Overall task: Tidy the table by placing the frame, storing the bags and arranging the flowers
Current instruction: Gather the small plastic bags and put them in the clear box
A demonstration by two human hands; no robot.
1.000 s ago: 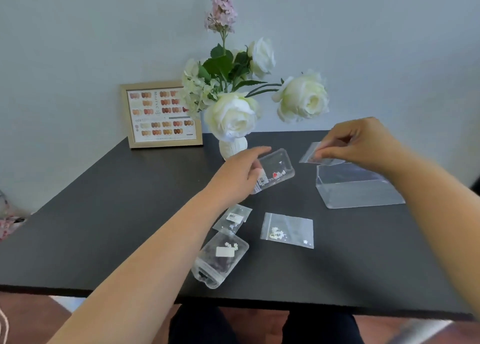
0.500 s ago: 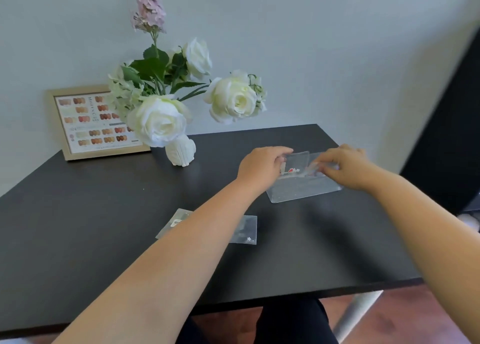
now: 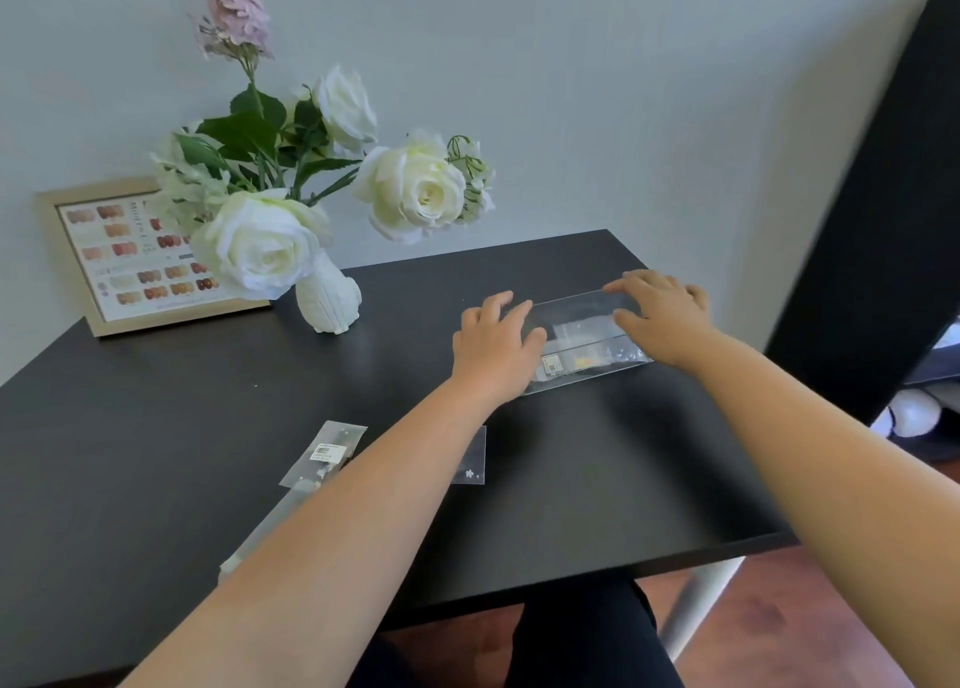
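Observation:
A clear plastic box (image 3: 574, 303) lies on the black table (image 3: 156, 427) at the right. Small clear bags (image 3: 579, 330) lie inside it, one with a label (image 3: 552, 364). My left hand (image 3: 493, 347) grips the box's left end, fingers over the rim. My right hand (image 3: 662, 318) holds its right end with spread fingers. Two loose bags (image 3: 328, 448) (image 3: 471, 461) lie nearer me, partly hidden by my left forearm. The wooden frame (image 3: 124, 256) leans on the wall at the back left. White roses (image 3: 260, 243) and a pink stem stand in a white vase (image 3: 330, 300).
A third pouch (image 3: 260, 531) shows under my left forearm near the front edge. A tall black panel (image 3: 872, 209) stands right of the table. The wall runs along the table's far edge. Round white objects (image 3: 911, 412) lie on the floor at the right.
The view has swung right. My left hand carried a bag to the box and the bag now lies inside. Both hands have settled on the box's ends.

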